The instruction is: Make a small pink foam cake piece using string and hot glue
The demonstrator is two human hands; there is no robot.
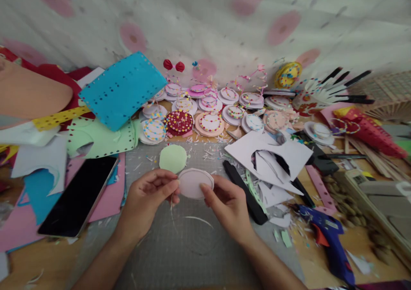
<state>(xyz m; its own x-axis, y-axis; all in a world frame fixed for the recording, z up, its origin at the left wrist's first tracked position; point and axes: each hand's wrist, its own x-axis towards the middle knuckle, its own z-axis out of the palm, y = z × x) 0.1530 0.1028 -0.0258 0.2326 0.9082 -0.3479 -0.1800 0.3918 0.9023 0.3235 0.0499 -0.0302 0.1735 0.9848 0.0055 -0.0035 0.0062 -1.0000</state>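
White card, cut as a small disc (194, 183), is held over the middle of the grey mat (154, 255). The left hand (146, 198) has thumb and fingers pinched together at its left edge, a thin strand (173, 217) hanging below them. The right hand (229, 204) grips the right edge, thumb on the near face, fingers behind. The step in hand looks like working around the rim. The next move seems to call for a light, steady hold, so the thin card does not bend. A green disc (172, 158) lies just beyond on the left; a glue gun (330, 238) lies at the near right.
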